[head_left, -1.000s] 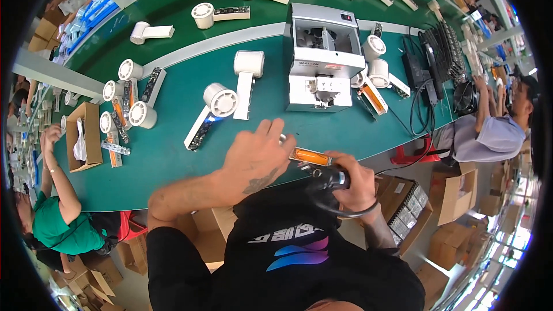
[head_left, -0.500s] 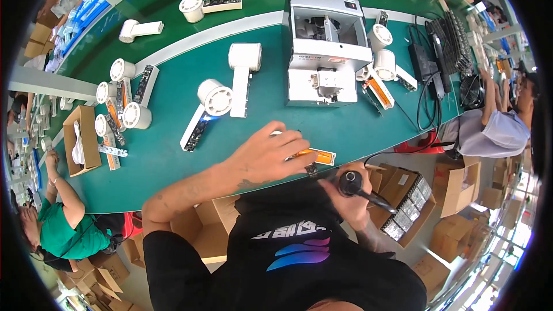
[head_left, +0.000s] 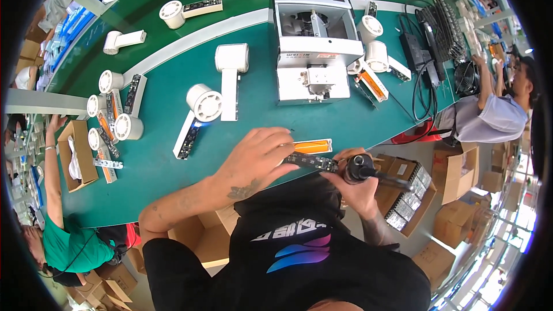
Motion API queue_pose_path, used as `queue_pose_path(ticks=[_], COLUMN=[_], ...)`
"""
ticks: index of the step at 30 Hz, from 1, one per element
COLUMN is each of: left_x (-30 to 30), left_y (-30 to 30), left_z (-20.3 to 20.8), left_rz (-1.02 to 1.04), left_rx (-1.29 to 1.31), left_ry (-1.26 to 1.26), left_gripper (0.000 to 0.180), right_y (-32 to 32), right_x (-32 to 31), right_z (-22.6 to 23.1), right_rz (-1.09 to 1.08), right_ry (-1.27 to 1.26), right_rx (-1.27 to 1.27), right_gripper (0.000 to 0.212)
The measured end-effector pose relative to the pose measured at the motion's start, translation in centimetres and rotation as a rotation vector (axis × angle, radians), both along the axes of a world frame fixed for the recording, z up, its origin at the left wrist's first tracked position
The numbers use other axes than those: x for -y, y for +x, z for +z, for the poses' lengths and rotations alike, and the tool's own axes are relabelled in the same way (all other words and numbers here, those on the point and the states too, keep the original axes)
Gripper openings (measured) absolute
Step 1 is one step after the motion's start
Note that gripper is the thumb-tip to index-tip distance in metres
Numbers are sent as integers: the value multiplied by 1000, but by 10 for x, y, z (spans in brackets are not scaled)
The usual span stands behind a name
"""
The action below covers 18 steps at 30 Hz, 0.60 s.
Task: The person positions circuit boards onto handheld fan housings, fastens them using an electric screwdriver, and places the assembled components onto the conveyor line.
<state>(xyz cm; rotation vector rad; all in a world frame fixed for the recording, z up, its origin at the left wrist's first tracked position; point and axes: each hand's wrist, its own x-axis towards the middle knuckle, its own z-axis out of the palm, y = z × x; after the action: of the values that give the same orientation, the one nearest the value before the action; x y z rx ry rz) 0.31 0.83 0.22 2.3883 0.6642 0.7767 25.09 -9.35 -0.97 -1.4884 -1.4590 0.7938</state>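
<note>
My left hand (head_left: 259,154) is closed at the near edge of the bench, its fingers and thumb on the left end of a narrow black circuit board (head_left: 313,161). The board's right end reaches my right hand (head_left: 358,193), which is wrapped round a black corded electric screwdriver (head_left: 360,168), seen from its top end. Just beyond the board lies a white fan handle (head_left: 330,145) with an orange inside; my left hand hides its other end. A white handheld fan (head_left: 204,103) with a board in its handle lies to the left, beside another white fan (head_left: 232,60).
A grey machine (head_left: 314,46) stands on the green bench. Several fans (head_left: 128,126) cluster at left by a cardboard box (head_left: 78,155). A black power adapter (head_left: 412,52) and cables lie right. Cartons (head_left: 397,190) stand below the edge. Co-workers (head_left: 495,103) sit either side.
My left hand has turned and shifted slightly left. The circuit board, mostly hidden before, now shows between my hands. The screwdriver has moved slightly right and up. The view has shifted a little.
</note>
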Motion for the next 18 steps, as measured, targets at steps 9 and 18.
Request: queue_pose_path(ticks=[9, 18], left_x=[4, 1], left_y=[2, 9], left_z=[0, 4], left_rz=[77, 75], left_rx=[10, -110], left_ry=[-41, -87], left_gripper=[35, 30], right_y=[18, 13], right_x=[-24, -38], right_z=[20, 23], right_rz=[10, 43], right_ry=[-256, -340], right_rx=[49, 30], right_gripper=[46, 43])
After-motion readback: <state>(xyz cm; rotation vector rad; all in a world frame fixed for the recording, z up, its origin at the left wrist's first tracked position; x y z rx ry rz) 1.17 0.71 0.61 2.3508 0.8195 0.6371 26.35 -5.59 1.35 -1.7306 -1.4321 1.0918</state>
